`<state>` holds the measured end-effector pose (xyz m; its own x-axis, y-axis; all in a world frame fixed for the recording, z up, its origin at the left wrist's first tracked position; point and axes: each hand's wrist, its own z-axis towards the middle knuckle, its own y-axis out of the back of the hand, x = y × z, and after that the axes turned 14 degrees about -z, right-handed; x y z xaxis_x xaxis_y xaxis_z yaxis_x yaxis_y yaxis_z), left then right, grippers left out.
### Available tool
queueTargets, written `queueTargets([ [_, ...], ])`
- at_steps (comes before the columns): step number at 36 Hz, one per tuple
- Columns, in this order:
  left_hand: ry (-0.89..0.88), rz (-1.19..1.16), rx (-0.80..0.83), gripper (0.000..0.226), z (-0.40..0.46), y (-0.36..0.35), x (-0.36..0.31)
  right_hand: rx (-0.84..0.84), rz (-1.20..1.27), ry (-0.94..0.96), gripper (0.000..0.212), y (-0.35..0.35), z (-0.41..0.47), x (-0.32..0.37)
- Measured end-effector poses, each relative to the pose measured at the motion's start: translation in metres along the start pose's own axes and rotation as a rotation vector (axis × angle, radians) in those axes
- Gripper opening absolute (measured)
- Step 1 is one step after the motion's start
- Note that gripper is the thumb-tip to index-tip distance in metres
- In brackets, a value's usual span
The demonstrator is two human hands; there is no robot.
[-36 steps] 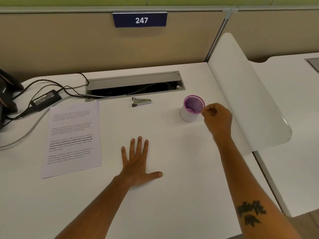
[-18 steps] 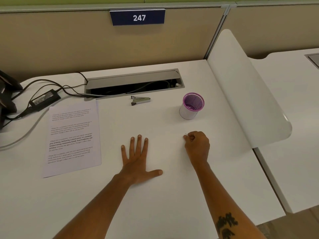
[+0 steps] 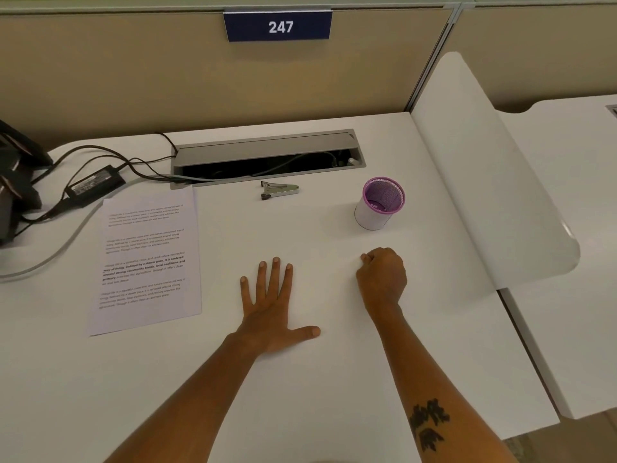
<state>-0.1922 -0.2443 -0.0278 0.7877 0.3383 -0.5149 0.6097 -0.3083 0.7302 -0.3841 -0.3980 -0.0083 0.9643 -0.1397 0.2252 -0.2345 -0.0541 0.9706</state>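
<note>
My left hand (image 3: 272,304) lies flat on the white desk (image 3: 334,379), palm down, fingers straight and thumb spread to the right. To its right my right hand (image 3: 382,277) rests on the desk as a fist with the fingers curled under; nothing shows in it. Just beyond the fist stands a white cup with a purple mesh rim (image 3: 380,203), upright and apart from both hands. A small metal stapler (image 3: 278,189) lies further back, near the cable slot. A printed sheet of paper (image 3: 148,259) lies flat to the left of my left hand.
An open grey cable slot (image 3: 267,158) runs along the back of the desk. A black power adapter (image 3: 95,183) and cables lie at the back left beside a dark device (image 3: 16,182). A white divider panel (image 3: 494,182) bounds the right side. A partition carries the sign 247 (image 3: 279,26).
My right hand drew back from the cup's rim to the desk in front of it and now rests there as a fist. My left hand has stayed flat.
</note>
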Motion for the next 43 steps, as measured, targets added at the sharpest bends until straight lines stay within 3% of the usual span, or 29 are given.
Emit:
queueTargets([
  [16,-0.015,-0.009,-0.021,0.146,0.002,-0.004,0.005,0.062,-0.205,0.106,0.015,0.002,-0.003,0.005],
  [28,-0.012,-0.012,-0.013,0.147,0.002,-0.004,0.004,0.023,-0.284,0.295,0.02,0.006,-0.009,-0.003],
  [33,-0.01,-0.012,-0.006,0.147,0.002,-0.003,0.004,0.06,-0.263,0.345,0.014,0.011,-0.002,-0.011],
  [38,-0.006,-0.013,-0.006,0.147,0.002,-0.003,0.004,0.148,-0.116,0.26,0.011,0.031,0.014,-0.016],
  [41,-0.006,-0.016,-0.013,0.147,0.001,-0.003,0.004,0.158,-0.059,0.253,0.038,0.049,0.03,-0.011],
  [43,-0.007,-0.017,-0.018,0.147,0.001,-0.003,0.004,0.152,-0.011,0.231,0.036,0.064,0.041,-0.005],
])
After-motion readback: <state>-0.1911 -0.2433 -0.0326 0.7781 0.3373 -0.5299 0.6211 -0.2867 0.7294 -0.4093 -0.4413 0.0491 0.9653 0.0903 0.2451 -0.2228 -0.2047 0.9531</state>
